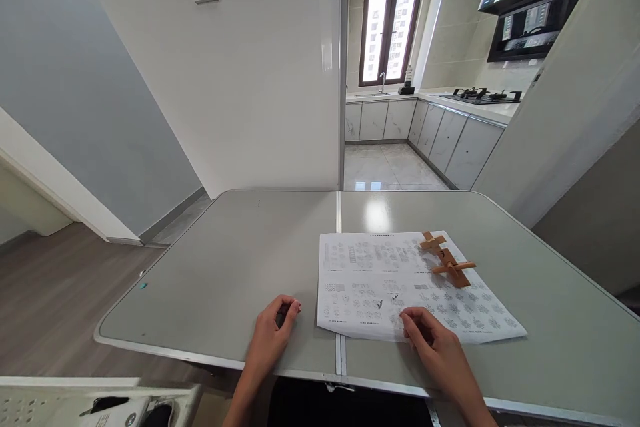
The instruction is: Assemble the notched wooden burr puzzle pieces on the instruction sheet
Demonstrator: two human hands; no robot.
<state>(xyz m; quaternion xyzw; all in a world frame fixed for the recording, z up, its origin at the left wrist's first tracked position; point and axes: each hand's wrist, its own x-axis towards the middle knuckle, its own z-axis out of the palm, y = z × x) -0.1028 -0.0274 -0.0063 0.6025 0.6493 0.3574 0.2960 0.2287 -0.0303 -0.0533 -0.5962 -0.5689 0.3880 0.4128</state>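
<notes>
My left hand rests on the grey table just left of the printed sheet, its fingers curled in and the thumb meeting the forefinger in a loop. I see nothing in it. Over the sheet's near edge lies my right hand, thumb and forefinger drawn together, also with nothing visible between them. Rows of small diagrams and two dark check-like marks cover the sheet. On its upper right stands a wooden assembly, a flat slanted piece crossed by a stick. A smaller wooden cross-shaped piece touches or nearly touches it.
The table has a metal seam down its middle and a pale rim. A small teal bit lies near its left edge. At lower left is a white plastic basket holding dark and white items. A kitchen lies beyond the doorway.
</notes>
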